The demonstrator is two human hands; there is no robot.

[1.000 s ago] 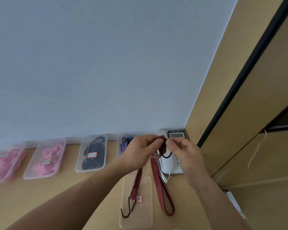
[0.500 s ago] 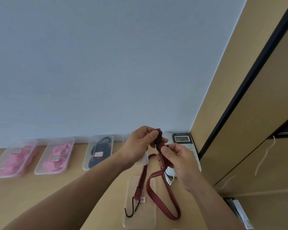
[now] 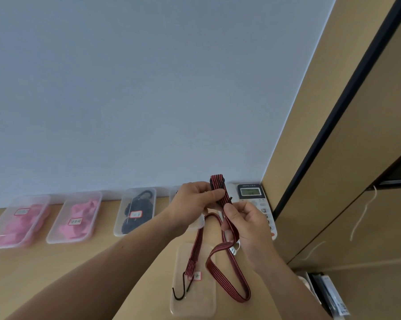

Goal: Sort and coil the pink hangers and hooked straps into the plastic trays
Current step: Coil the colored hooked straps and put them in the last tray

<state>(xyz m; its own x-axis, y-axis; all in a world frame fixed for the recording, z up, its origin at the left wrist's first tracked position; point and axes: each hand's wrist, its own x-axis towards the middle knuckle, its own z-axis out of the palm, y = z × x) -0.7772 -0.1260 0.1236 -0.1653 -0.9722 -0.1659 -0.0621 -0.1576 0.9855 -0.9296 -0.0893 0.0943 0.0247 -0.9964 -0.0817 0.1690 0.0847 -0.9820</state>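
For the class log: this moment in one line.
left hand pinches folded red-black striped strap; right hand grips it lower; black metal hook at clear plastic tray

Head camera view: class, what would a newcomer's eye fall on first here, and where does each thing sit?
The red-and-black striped strap stands out at centre, its folded end pinched by the left hand while the right hand grips it just below. Its loose loop and black hook hang over a clear tray on the wooden desk. Along the wall at left sit two trays of pink items.
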